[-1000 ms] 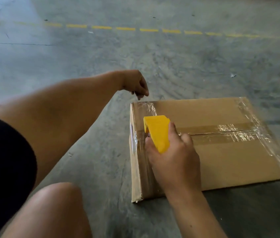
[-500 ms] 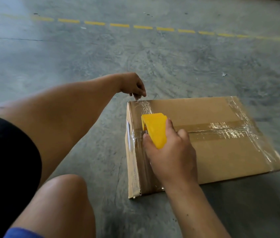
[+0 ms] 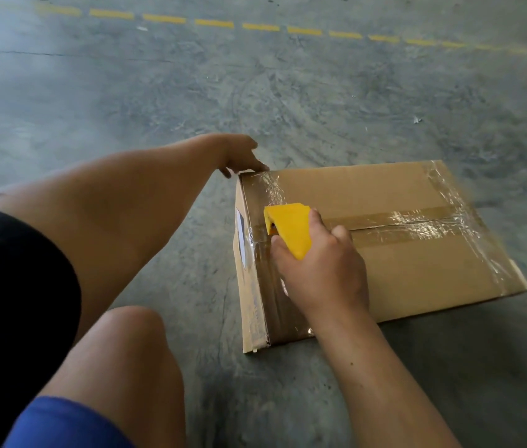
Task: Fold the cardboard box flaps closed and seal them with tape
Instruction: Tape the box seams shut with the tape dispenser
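While right hand [image 3: 323, 270] grips dispenser [image 3: 291, 231], box [image 3: 417, 266] lies beneath.

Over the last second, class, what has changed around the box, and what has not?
The left hand came down from just above the far left corner of the cardboard box and now touches it with straightened fingers. The right hand still grips the yellow tape dispenser on the centre seam near the left edge; flaps remain closed.
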Demonstrator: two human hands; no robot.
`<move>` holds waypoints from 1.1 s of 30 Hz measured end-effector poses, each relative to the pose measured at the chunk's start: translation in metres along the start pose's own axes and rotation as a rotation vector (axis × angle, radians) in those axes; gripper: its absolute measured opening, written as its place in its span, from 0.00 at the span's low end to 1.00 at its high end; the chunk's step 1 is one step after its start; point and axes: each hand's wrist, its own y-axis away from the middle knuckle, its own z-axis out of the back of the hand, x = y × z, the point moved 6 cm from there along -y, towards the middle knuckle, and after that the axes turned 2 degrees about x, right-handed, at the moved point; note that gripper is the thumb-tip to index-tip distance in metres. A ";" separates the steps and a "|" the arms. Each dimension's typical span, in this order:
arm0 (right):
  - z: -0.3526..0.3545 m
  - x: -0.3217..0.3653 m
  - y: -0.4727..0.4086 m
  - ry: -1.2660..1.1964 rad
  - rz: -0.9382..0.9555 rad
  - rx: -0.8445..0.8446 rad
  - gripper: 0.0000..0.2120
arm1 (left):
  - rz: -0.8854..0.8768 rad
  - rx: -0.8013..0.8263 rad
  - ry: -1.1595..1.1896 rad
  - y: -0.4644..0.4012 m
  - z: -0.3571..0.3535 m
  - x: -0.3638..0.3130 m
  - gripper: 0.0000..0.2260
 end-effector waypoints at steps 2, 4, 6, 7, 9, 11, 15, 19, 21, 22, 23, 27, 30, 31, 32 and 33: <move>0.000 0.001 0.001 0.002 -0.011 0.003 0.36 | -0.110 -0.187 -0.161 0.013 0.011 -0.014 0.22; 0.000 0.001 0.002 0.007 -0.020 -0.002 0.36 | -0.212 -0.280 -0.140 0.027 0.003 -0.028 0.19; 0.000 0.001 0.002 0.009 -0.032 -0.003 0.36 | -0.252 -0.188 -0.161 0.035 -0.027 -0.036 0.21; 0.000 0.001 0.002 0.005 -0.035 -0.001 0.36 | -0.258 -0.149 -0.202 0.038 -0.041 -0.036 0.23; 0.000 -0.001 0.003 0.000 -0.032 0.016 0.37 | -0.264 -0.155 -0.274 0.039 -0.052 -0.033 0.27; 0.002 -0.006 0.009 0.016 -0.031 0.030 0.37 | -0.260 -0.158 -0.298 0.038 -0.049 -0.031 0.27; 0.007 -0.018 0.038 0.016 -0.035 -0.012 0.37 | -0.265 -0.130 -0.319 0.038 -0.049 -0.034 0.27; 0.005 -0.018 0.044 0.023 -0.029 -0.007 0.38 | -0.258 -0.151 -0.354 0.039 -0.049 -0.035 0.28; 0.004 -0.019 0.040 0.015 -0.035 -0.006 0.37 | -0.246 -0.162 -0.378 0.039 -0.049 -0.036 0.29; 0.004 -0.020 0.039 0.012 -0.044 -0.007 0.37 | -0.236 -0.147 -0.378 0.040 -0.050 -0.037 0.31; 0.004 -0.022 0.039 0.009 -0.052 -0.010 0.37 | -0.225 -0.132 -0.375 0.040 -0.051 -0.038 0.35; 0.003 -0.026 0.039 0.003 -0.019 -0.024 0.37 | -0.203 -0.143 -0.425 0.045 -0.056 -0.039 0.43; 0.006 -0.023 0.048 -0.001 0.015 0.009 0.37 | -0.195 -0.165 -0.483 0.048 -0.055 -0.040 0.42; 0.008 -0.023 0.055 0.000 0.030 0.016 0.37 | -0.192 -0.163 -0.488 0.049 -0.054 -0.040 0.42; 0.010 -0.025 0.061 -0.002 0.041 0.015 0.37 | -0.191 -0.161 -0.489 0.050 -0.053 -0.041 0.41; 0.011 -0.027 0.066 -0.006 0.046 0.011 0.38 | -0.194 -0.156 -0.490 0.051 -0.054 -0.043 0.41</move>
